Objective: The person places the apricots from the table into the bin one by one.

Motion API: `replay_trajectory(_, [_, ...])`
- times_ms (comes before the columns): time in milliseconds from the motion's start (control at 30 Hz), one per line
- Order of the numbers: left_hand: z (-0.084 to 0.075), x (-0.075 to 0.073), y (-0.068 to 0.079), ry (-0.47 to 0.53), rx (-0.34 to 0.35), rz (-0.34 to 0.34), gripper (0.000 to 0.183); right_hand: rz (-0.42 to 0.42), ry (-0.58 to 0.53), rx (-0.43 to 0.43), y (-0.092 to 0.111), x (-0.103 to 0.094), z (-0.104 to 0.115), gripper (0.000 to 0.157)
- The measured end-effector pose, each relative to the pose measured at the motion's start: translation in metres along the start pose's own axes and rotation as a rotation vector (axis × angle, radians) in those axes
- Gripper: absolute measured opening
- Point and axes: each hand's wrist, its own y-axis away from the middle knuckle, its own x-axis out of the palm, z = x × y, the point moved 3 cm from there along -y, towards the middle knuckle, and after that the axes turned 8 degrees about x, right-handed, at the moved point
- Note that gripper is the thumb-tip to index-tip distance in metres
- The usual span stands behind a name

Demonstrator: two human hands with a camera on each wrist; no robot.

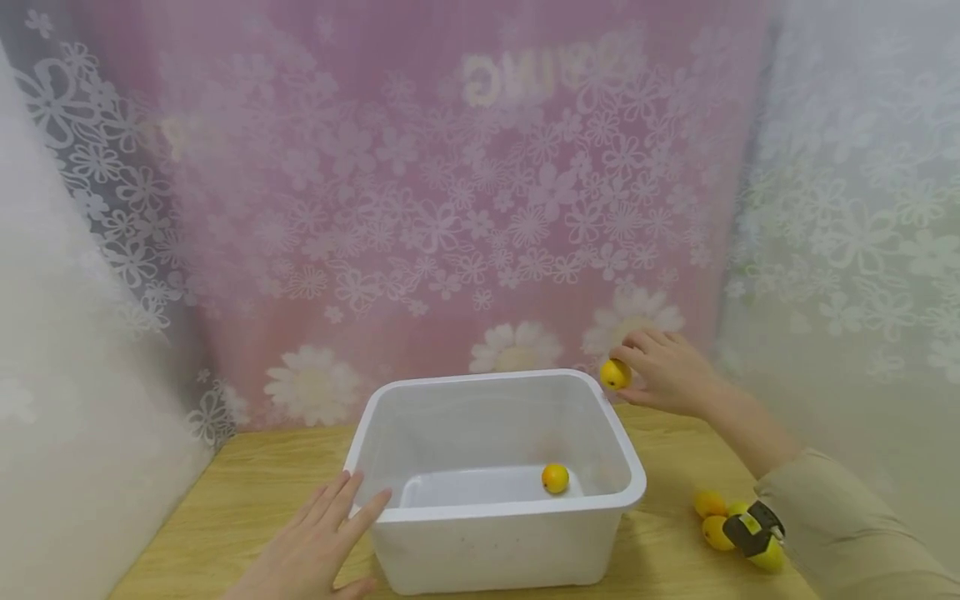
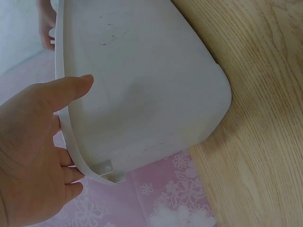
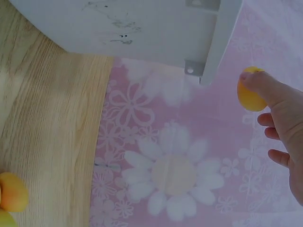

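Observation:
My right hand [image 1: 667,371] pinches a small yellow-orange fruit [image 1: 615,374] between thumb and fingers, above the right rim of a white plastic tub [image 1: 502,546]. In the right wrist view, the thumb lies across the held fruit [image 3: 251,97] and the other fingers curl below it. My left hand [image 1: 315,533] is at the tub's front left corner, fingers spread and fairly straight over the rim. The left wrist view shows its thumb [image 2: 71,92] in front of the outer wall, with the other fingertips partly hidden behind the rim. One similar fruit [image 1: 555,478] lies inside the tub.
Several yellow and orange fruits [image 1: 717,533] lie on the wooden table [image 1: 667,467] right of the tub, partly covered by the dark wrist device [image 1: 753,529]. A pink flowered curtain [image 1: 450,208] hangs behind, with pale sheets [image 1: 847,250] at the sides.

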Motion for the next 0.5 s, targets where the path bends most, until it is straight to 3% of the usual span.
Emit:
replay_trajectory(267, [-0.001,-0.001,-0.001,0.011,-0.018,0.019,0.079,0.010,-0.013,-0.033,-0.013,0.008,0.010,0.042])
replay_trajectory(500, [-0.001,0.001,-0.001,0.026,-0.026,0.020,0.079,0.089,-0.028,-0.009,-0.020,0.016,0.019,0.042])
